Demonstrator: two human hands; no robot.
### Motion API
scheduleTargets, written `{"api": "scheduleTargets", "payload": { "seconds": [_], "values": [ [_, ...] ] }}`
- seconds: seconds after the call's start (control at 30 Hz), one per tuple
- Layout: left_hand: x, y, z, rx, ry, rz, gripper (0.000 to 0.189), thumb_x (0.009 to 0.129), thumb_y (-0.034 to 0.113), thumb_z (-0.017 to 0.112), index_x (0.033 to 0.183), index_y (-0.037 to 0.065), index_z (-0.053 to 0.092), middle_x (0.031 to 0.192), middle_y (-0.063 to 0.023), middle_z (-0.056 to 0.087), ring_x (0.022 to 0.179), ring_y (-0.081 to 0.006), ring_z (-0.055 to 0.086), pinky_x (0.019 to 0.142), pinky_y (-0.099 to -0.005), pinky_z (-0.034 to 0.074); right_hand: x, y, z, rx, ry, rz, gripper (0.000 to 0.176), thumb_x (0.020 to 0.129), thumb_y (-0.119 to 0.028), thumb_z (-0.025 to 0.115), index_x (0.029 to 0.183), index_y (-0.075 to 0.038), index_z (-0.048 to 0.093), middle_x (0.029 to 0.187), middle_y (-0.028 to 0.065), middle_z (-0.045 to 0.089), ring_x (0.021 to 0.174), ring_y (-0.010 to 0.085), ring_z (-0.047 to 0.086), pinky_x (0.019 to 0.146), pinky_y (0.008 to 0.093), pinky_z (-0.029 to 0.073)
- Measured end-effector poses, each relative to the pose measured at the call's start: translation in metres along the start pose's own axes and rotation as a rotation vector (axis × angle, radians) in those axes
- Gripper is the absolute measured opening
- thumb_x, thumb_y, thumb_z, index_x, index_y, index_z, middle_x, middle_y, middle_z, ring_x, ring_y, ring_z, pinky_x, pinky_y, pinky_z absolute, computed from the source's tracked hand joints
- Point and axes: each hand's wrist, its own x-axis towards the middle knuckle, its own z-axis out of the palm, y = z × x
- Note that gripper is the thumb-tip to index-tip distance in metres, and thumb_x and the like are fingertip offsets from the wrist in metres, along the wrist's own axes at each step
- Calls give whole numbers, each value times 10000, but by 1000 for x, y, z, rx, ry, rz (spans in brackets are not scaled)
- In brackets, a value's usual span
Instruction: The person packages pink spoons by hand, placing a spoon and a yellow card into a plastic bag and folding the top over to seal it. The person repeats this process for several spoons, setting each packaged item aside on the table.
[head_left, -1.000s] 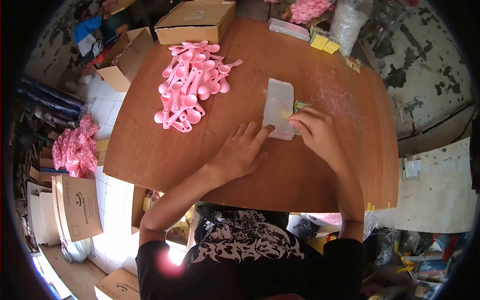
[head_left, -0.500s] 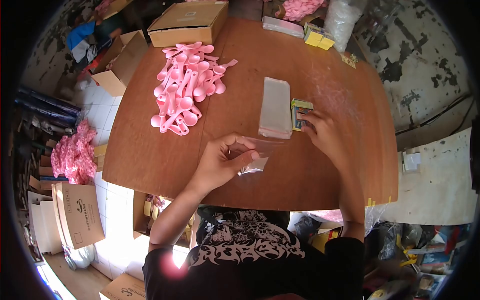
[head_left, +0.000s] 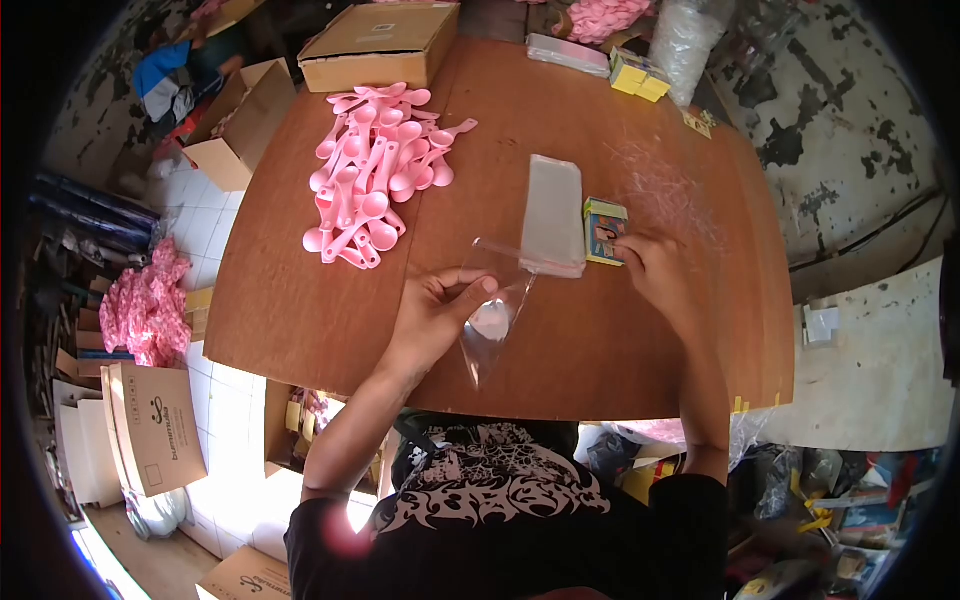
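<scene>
Two hands over a round wooden table (head_left: 300, 320): left hand (head_left: 435, 305) pinches the upper edge of one clear plastic bag (head_left: 495, 315) between thumb and fingers, bag lifted just off the tabletop, hanging slack and angled toward the person; right hand (head_left: 652, 268) has curled fingertips on the near edge of a small printed box (head_left: 606, 228), and whether it grips or only touches cannot be told. Box lies flat, just beside the right edge of a stack of clear bags (head_left: 553, 210); the held bag's top corner overlaps the stack's near end. Path between the hands is bare wood. Left of the stack, well apart, a loose pile of pink spoons (head_left: 372, 170), handles crossing. Beyond it at the far rim, a closed cardboard box (head_left: 380, 42); far right rim, yellow boxes (head_left: 638, 76) and a second flat pack of bags (head_left: 570, 52). Open carton (head_left: 240, 125) off the table's left edge. Materials: bag thin, glossy, creased film; stack a flat, hazy rectangle; spoons smooth moulded plastic with round bowls; tabletop matt brown, scuffed pale near the right rim
</scene>
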Motion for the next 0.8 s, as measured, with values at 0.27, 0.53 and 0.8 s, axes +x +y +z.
{"api": "scheduleTargets", "payload": {
  "seconds": [0.27,0.53,0.8],
  "values": [
    [3,1,1,93,29,-107,221,917,140,706,1044,-40,709,899,-73,731,791,-75,646,735,-228,508,-7,-54,-28,833,320,195,169,972,-112,621,989,53,656,852,37,675,759,64,613,611,246,502],
    [-2,1,7,138,-148,-50,231,943,181,679,1037,-27,717,908,-60,731,814,-92,663,719,-229,552,14,-77,-18,985,282,151,178,961,-133,646,1008,36,671,900,46,690,767,70,624,663,230,518],
    [-3,6,3,330,-206,-127,220,939,192,688,1009,-12,731,874,-52,735,807,-67,646,751,-225,498,15,-85,-19,835,123,73,122,916,-94,689,949,24,687,836,50,697,726,80,624,652,232,499]
  ]
}}
